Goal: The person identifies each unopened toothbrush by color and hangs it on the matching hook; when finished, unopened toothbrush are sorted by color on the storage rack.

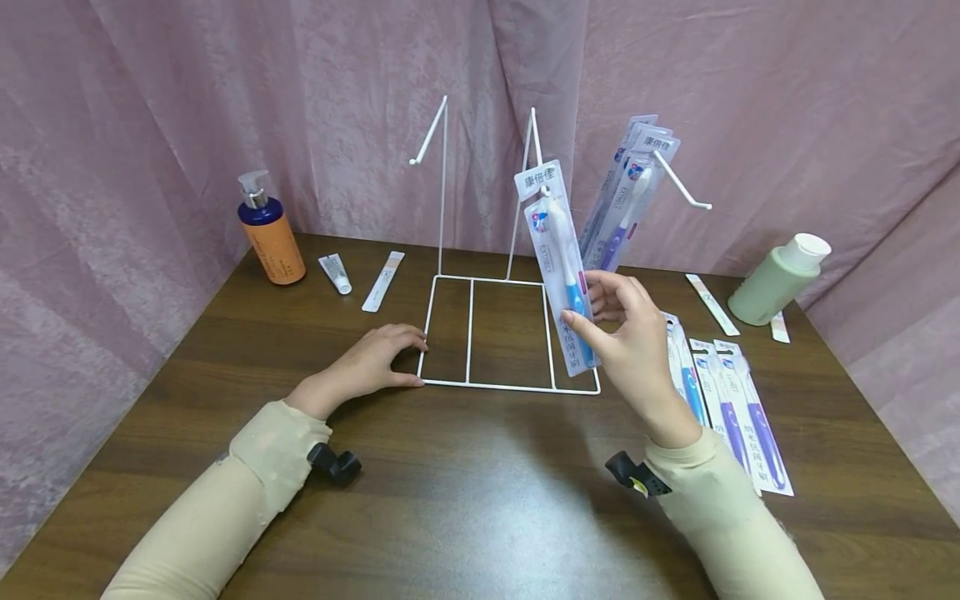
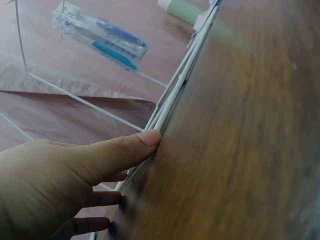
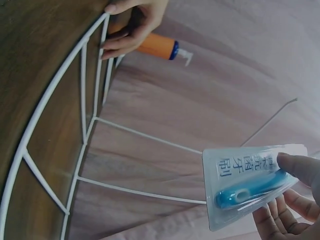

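In the head view my right hand (image 1: pixel 630 342) holds a packaged blue toothbrush (image 1: pixel 558 267) between thumb and fingers. The package leans in front of the middle hook of a white wire rack (image 1: pixel 510 387), and the hook's white tip shows at its hanging hole. My left hand (image 1: pixel 367 367) rests at the rack's front left corner. In the left wrist view its thumb (image 2: pixel 125 152) presses on the wire, with the other fingers fairly straight beside it. Several packaged toothbrushes (image 1: pixel 630 192) hang from the right hook; the left hook (image 1: pixel 429 133) carries nothing.
More packaged toothbrushes (image 1: pixel 738 408) lie on the table right of the rack. An orange pump bottle (image 1: pixel 275 246), a small tube (image 1: pixel 335 273) and a slim packet (image 1: pixel 384 282) are at the back left. A green bottle (image 1: pixel 776 283) tilts at the back right near another slim packet (image 1: pixel 712 304).
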`<state>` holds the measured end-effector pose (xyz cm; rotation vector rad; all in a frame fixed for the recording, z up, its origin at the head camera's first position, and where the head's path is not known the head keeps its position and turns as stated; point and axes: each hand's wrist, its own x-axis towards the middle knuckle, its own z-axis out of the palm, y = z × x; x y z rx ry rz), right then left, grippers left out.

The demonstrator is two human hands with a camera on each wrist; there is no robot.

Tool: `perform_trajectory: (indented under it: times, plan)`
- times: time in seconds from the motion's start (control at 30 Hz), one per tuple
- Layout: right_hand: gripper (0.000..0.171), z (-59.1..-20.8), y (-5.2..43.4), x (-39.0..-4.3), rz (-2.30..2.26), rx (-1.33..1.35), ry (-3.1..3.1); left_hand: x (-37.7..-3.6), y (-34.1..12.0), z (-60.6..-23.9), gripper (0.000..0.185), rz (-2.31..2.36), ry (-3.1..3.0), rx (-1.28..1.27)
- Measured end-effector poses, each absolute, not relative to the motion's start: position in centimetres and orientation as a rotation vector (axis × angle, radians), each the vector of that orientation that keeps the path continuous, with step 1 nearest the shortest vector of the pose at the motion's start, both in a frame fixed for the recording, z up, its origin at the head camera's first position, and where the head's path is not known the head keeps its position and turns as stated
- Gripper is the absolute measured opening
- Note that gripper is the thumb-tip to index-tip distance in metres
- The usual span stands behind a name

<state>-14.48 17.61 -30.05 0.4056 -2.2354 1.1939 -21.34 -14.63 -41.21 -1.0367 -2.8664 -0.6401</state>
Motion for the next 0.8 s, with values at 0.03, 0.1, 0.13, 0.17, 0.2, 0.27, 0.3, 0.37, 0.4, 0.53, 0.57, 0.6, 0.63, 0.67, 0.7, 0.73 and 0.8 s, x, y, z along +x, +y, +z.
perform_trajectory:
  times: [0.03,0.1,0.13,0.17,0.2,0.27,0.3,0.37,0.4,0.53,0.57,0.6,0.63,0.67,0.7,0.73,0.8]
  plan:
    - [0.046,-30.2,17.5,-14.7,1.192,0.398,-2.229,-21.4,-14.6,-41.2,0.049,-0.639,-2.867,-1.038]
    - [0.046,-30.4,17.3,-15.2,1.187,0.378,-2.216,-21.4,-14.6,-41.2,0.049,-0.639,-2.869,-1.039]
    - [0.045,-30.5,17.2,-15.5,1.184,0.369,-2.211,-21.4,-14.6,-41.2,0.049,-0.64,-2.871,-1.039]
    - [0.045,-30.6,17.0,-15.8,1.182,0.361,-2.206,-21.4,-14.6,-41.3,0.049,-0.638,-2.872,-1.038]
    - [0.046,-30.8,16.9,-16.1,1.176,0.352,-2.202,-21.4,-14.6,-41.3,0.049,-0.637,-2.874,-1.036]
    - [0.046,-31.0,16.6,-16.7,1.174,0.34,-2.195,-21.5,-14.6,-41.3,0.049,-0.635,-2.873,-1.034]
    - [0.047,-31.1,16.5,-17.0,1.176,0.335,-2.192,-21.5,-14.7,-41.4,0.049,-0.637,-2.873,-1.031]
    - [0.047,-31.3,16.2,-17.7,1.18,0.323,-2.189,-21.5,-14.7,-41.4,0.049,-0.632,-2.87,-1.031]
    - [0.047,-31.4,16.1,-18.0,1.185,0.317,-2.189,-21.5,-14.7,-41.4,0.049,-0.631,-2.87,-1.032]
    - [0.047,-31.7,15.6,-19.1,1.192,0.287,-2.188,-21.5,-14.7,-41.4,0.049,-0.628,-2.873,-1.037]
    - [0.047,-31.8,15.5,-19.3,1.195,0.281,-2.184,-21.4,-14.7,-41.4,0.049,-0.631,-2.876,-1.037]
    - [0.047,-31.9,15.4,-19.6,1.194,0.276,-2.182,-21.4,-14.7,-41.4,0.049,-0.633,-2.876,-1.037]
    - [0.047,-31.9,15.3,-19.8,1.192,0.27,-2.178,-21.5,-14.7,-41.4,0.049,-0.633,-2.875,-1.036]
    - [0.047,-32.0,15.2,-20.1,1.194,0.265,-2.173,-21.5,-14.7,-41.4,0.049,-0.63,-2.874,-1.037]
    - [0.047,-32.1,15.1,-20.3,1.199,0.26,-2.166,-21.6,-14.7,-41.4,0.048,-0.628,-2.872,-1.039]
    - [0.047,-32.1,15.0,-20.6,1.207,0.257,-2.158,-21.6,-14.7,-41.4,0.048,-0.625,-2.871,-1.041]
    - [0.047,-32.3,14.8,-21.1,1.215,0.249,-2.147,-21.6,-14.7,-41.4,0.048,-0.621,-2.872,-1.042]
